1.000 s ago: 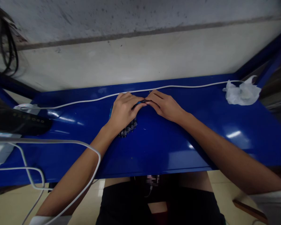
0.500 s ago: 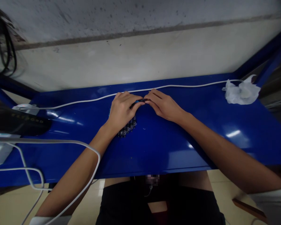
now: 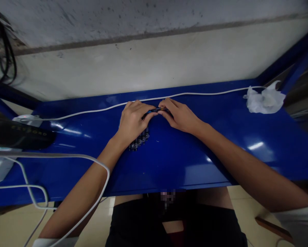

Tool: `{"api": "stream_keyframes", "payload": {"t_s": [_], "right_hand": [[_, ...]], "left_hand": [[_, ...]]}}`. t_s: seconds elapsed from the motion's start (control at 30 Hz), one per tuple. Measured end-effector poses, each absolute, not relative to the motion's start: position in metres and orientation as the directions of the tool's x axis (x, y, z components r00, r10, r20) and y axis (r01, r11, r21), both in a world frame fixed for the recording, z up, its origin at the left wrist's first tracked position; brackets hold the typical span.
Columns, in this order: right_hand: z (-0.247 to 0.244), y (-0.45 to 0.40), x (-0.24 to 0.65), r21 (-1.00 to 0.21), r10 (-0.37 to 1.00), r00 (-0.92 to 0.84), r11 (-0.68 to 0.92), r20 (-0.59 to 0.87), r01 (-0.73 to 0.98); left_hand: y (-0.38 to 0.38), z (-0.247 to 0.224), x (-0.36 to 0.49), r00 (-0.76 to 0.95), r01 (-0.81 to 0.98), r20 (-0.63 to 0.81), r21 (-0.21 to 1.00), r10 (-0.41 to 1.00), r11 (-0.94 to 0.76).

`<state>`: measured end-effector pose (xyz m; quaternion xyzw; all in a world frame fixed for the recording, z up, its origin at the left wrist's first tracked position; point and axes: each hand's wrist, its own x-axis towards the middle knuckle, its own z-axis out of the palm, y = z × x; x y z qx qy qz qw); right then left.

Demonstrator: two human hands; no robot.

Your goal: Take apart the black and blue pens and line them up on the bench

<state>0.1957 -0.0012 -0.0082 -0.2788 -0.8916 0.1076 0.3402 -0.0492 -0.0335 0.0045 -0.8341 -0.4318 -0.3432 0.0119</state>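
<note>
Between my two hands is a thin dark pen-like object [image 3: 156,110] with a bit of blue, held level above the blue table. My left hand [image 3: 134,120] pinches its left part between thumb and fingers. The fingertips of my right hand [image 3: 178,115] close on its right end, where a small orange-brown spot shows. Several dark pen-like sticks with clear tips [image 3: 141,140] lie side by side on the table, partly hidden under my left hand.
A white cable [image 3: 195,93] runs along the back of the blue table [image 3: 166,161]. Crumpled white plastic [image 3: 264,100] lies at the back right. A black box [image 3: 20,133], a white device [image 3: 1,166] and looping cables are at the left.
My right fingertips have opened slightly and shifted on the object's right end, so the orange-brown spot now shows. My left hand has hardly moved.
</note>
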Motion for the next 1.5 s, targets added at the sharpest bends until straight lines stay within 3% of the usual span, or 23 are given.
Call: {"api": "stream_keyframes", "payload": {"t_s": [1.5], "right_hand": [[-0.0099, -0.0009, 0.1951, -0.326, 0.573, -0.64, 0.819, 0.513, 0.472]], "left_hand": [[-0.0344, 0.0061, -0.0485, 0.384, 0.742, 0.544, 0.298, 0.746, -0.6]]}}
